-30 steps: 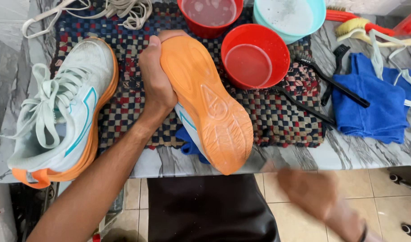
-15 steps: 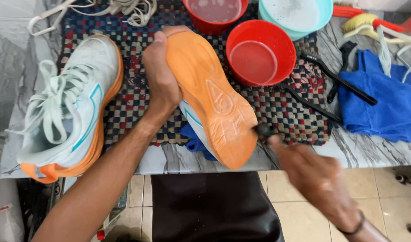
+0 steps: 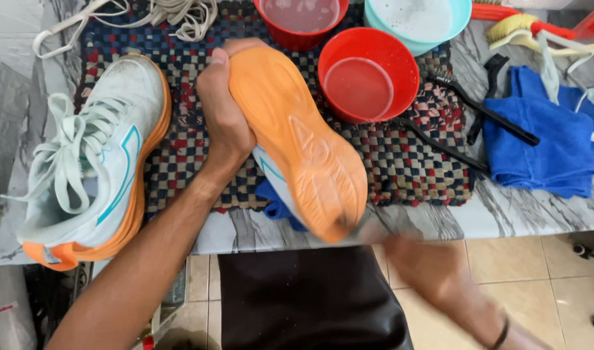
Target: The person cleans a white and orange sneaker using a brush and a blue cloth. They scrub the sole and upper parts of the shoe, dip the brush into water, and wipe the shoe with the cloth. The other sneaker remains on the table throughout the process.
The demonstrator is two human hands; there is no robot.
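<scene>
On the marble bench (image 3: 543, 217) lies a checked mat (image 3: 407, 162). Over its near edge the left hand (image 3: 222, 120) grips a shoe (image 3: 297, 139), orange sole up. A second shoe (image 3: 93, 165) sits left, a red bowl (image 3: 368, 74) right. The right hand (image 3: 439, 275) is blurred below the toe; I cannot tell its grip.

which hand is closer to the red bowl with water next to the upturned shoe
Left. The left hand grips the upturned shoe on the mat, level with the red bowl with the sole between them. The right hand is blurred, below the table edge near the shoe's lower end.
</scene>
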